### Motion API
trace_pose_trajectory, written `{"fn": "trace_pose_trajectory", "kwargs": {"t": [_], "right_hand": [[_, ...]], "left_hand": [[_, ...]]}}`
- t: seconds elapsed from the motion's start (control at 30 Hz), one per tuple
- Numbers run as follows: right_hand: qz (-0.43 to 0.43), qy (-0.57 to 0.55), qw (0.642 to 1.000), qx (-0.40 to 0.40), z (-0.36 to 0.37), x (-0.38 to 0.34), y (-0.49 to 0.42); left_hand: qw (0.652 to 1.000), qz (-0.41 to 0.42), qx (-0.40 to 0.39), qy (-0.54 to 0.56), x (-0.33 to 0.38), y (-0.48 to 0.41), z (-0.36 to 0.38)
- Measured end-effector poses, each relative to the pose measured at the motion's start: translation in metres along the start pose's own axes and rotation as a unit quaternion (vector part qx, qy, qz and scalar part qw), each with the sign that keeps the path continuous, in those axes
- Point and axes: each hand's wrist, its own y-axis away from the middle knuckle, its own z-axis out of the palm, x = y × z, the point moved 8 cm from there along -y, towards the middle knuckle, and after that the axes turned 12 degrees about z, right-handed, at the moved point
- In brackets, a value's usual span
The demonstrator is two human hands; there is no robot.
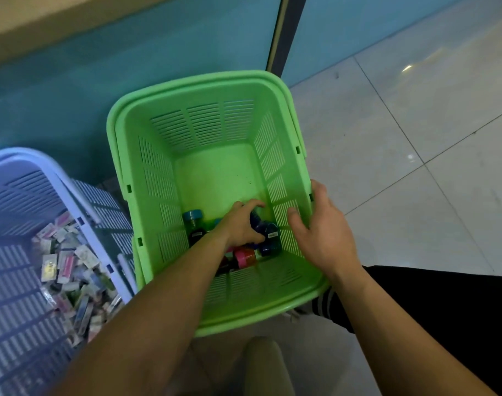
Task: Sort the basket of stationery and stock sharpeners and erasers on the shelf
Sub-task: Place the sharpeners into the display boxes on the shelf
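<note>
a cluster of small round tubs (245,257), taken to be sharpeners, is gathered at the near end of the green basket (212,124), against its near wall. one dark blue tub (268,230) on the right of the cluster is gripped by the left hand (241,224), whose fingers are curled over it. the basket's right wall is clasped by the right hand (324,232), with the thumb laid inside and the fingers hooked over the rim.

the basket appears to be tipped toward the near side. if the right hand's hold is loosened, the basket could be dropped level and the tubs sent rolling to the far end. more than one tub may be caught under the left hand, so one could be let slip as it is lifted. to the left, small flat packets (66,261) are heaped in a lavender basket (15,181). a tub dropped there would be mixed in and the sorting undone.
</note>
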Motion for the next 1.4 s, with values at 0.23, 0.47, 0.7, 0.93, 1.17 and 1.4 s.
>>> {"fn": "trace_pose_trajectory", "kwargs": {"t": [0.23, 0.47, 0.7, 0.93, 1.17, 1.4], "right_hand": [[-0.005, 0.001, 1.000, 0.003, 0.002, 0.000, -0.001], [-0.019, -0.002, 1.000, 0.020, 0.000, -0.001, 0.000], [-0.014, -0.001, 1.000, 0.015, 0.001, 0.001, -0.001], [-0.015, 0.006, 1.000, 0.016, 0.001, 0.000, -0.002], [-0.009, 0.013, 1.000, 0.011, 0.001, 0.001, -0.001], [-0.007, -0.002, 1.000, 0.015, -0.003, 0.000, 0.000]], "left_hand": [[1.000, -0.016, -0.008, 0.016, 0.001, 0.001, 0.004], [0.997, -0.036, -0.028, 0.056, 0.000, 0.005, 0.007], [0.996, -0.017, -0.057, 0.069, 0.012, 0.011, 0.012], [0.996, -0.017, -0.048, 0.068, 0.015, 0.020, 0.018], [0.997, -0.018, -0.050, 0.047, 0.019, 0.031, 0.019], [0.998, 0.019, 0.016, 0.056, 0.053, 0.054, -0.034]]}}
